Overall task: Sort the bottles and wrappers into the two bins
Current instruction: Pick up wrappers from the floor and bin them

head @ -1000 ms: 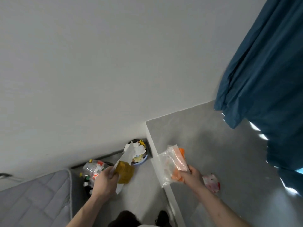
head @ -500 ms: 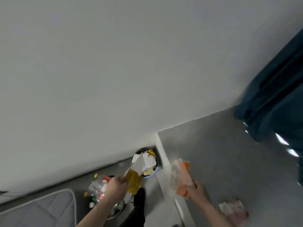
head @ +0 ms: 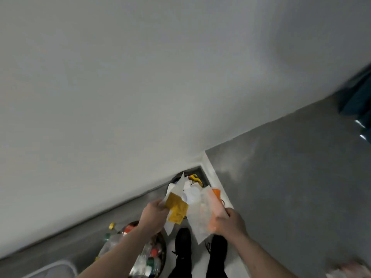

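My left hand (head: pixel 153 214) grips a yellow and white wrapper (head: pixel 176 207). A clear wrapper with orange print (head: pixel 206 213) is held in my right hand (head: pixel 230 223). Both wrappers hang over the wrapper bin (head: pixel 173 180) in the wall corner, which holds white and yellow paper scraps. Nearer me on the left, the bottle bin (head: pixel 163 251) is packed with several clear bottles (head: pixel 112 239) with coloured caps; my left forearm crosses over it.
A grey counter (head: pixel 291 197) fills the right side, its white edge running down toward me. A pink and white wrapper (head: pixel 349 269) lies on it at the bottom right. My two black shoes (head: pixel 183 245) stand below the hands. A blue curtain (head: pixel 357 97) hangs far right.
Both hands moved closer together and forward, bringing the two wrappers over the corner bin. The view shifted left and down; my shoes came into sight and the curtain slid to the edge.
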A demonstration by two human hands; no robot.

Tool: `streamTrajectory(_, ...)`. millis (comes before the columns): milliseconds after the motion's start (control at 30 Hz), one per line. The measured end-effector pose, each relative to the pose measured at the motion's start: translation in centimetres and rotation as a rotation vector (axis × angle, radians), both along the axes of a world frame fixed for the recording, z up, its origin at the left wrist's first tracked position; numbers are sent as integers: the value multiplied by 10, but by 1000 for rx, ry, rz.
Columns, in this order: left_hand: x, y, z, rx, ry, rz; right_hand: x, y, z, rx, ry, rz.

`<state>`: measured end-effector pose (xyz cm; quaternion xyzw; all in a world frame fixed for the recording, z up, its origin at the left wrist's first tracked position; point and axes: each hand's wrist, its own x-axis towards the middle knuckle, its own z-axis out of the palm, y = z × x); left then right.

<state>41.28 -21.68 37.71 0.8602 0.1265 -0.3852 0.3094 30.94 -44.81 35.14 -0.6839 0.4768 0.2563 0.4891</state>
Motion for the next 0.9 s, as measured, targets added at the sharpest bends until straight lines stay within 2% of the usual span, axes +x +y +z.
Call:
streamTrajectory(200, 21, -14, -103, -122, 56, 162, 43, 7, -110, 0, 43, 11)
streamTrajectory(367, 31, -15, -185, -280, 135, 320, 65, 22, -207, 92, 44, -46)
streamTrajectory(533, 39, -14, -255, -220, 153, 361, 70, 32, -278, 97, 27, 2)
streamTrajectory(733, 44, -9, -316, 14, 188, 299, 53, 35, -304, -7, -50, 31)
streamTrajectory(800, 41, -17, -315, 98, 86, 209, 49, 35, -298, -23, -98, 27)
streamTrajectory(900, 31, -31, -303, 159, -130, -70, 46, 30, -294, -29, -106, 20)
